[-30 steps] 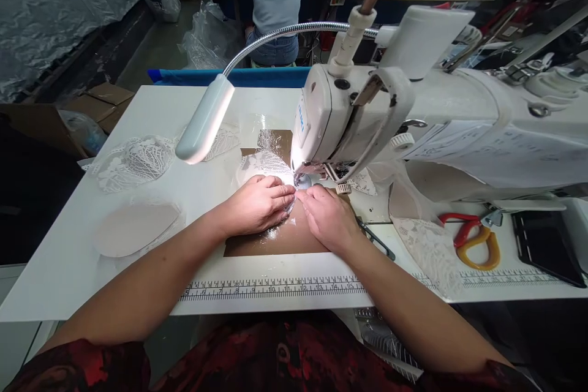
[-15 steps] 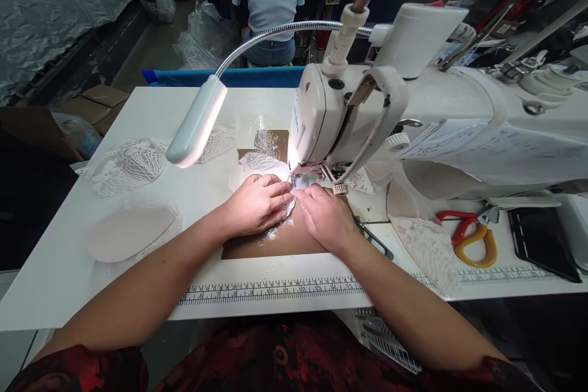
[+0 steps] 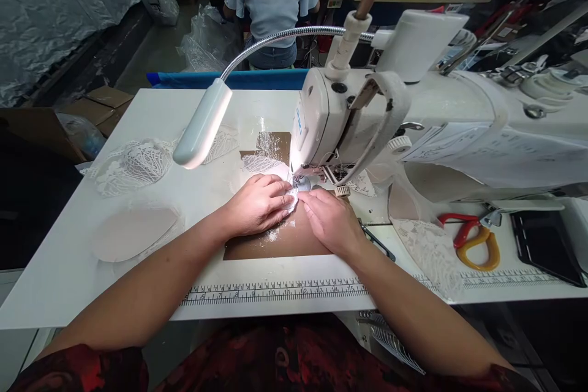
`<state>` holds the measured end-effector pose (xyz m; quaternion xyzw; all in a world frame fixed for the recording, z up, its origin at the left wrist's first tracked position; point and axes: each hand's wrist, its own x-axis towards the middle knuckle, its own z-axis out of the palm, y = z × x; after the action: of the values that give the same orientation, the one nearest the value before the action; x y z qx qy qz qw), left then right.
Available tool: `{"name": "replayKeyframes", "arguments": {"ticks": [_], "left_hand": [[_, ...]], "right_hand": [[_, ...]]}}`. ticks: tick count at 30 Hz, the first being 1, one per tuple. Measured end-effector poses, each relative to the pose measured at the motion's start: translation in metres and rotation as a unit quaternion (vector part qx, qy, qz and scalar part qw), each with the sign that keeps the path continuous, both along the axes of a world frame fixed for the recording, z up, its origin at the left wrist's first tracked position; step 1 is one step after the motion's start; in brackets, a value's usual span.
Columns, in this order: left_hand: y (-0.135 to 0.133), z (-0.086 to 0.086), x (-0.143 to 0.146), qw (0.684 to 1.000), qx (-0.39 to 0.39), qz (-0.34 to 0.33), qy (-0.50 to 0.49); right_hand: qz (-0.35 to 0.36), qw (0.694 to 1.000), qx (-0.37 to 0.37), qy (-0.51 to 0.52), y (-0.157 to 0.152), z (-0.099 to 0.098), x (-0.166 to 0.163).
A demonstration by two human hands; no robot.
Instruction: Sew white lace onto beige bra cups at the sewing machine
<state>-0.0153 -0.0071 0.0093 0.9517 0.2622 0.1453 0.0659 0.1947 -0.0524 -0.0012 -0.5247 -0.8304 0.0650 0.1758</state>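
Observation:
Under the sewing machine's needle area lies a white lace piece (image 3: pixel 261 164), its near edge folded up by my hands. My left hand (image 3: pixel 260 205) rests over it with fingers bent and close together, gripping its edge left of the presser foot. The thumb and fingertips of my right hand (image 3: pixel 328 217) are pinched at the same edge, just right of the foot. A brown shiny sheet (image 3: pixel 257 248) lies beneath both hands. The sewing machine (image 3: pixel 316 116) stands directly beyond them; the stitching point is partly hidden by fingers.
A lamp (image 3: pixel 202 125) hangs over the table's left half. Lace cups (image 3: pixel 142 162) and a beige oval pad (image 3: pixel 133 234) lie left. At right are scissors (image 3: pixel 480 248), a lace piece (image 3: pixel 427 251) and a black tray (image 3: pixel 544 245). A ruler strip (image 3: pixel 275 291) runs along the front. Another person (image 3: pixel 271 0) sits beyond.
My right fingertips have shifted slightly right and back from the needle area. My left hand stays on the lace piece. The whole view has moved a little.

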Motion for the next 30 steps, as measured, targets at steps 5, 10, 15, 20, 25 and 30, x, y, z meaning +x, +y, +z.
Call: {"name": "replayKeyframes", "arguments": {"ticks": [5,10,15,20,25,30], "left_hand": [[0.001,-0.001,0.000,1.000,-0.014,-0.010,-0.011],[0.002,-0.003,0.001,0.999,-0.018,-0.007,-0.031],[0.002,-0.004,0.000,0.999,-0.021,0.006,-0.041],[0.005,-0.005,-0.002,0.998,-0.009,0.046,-0.033],[0.000,0.005,0.000,0.994,-0.002,0.103,0.037],[-0.009,0.031,0.001,0.982,-0.115,0.113,0.095]], "right_hand": [[0.011,1.000,0.007,0.010,-0.002,0.003,-0.002],[0.025,1.000,0.000,-0.006,-0.003,0.005,-0.003],[0.030,0.999,-0.010,-0.020,-0.003,0.003,-0.003],[0.029,0.999,-0.012,-0.024,-0.002,0.002,-0.005],[0.030,1.000,-0.003,-0.007,-0.001,-0.001,-0.004],[0.035,0.999,-0.008,0.006,0.000,-0.001,-0.004]]}}
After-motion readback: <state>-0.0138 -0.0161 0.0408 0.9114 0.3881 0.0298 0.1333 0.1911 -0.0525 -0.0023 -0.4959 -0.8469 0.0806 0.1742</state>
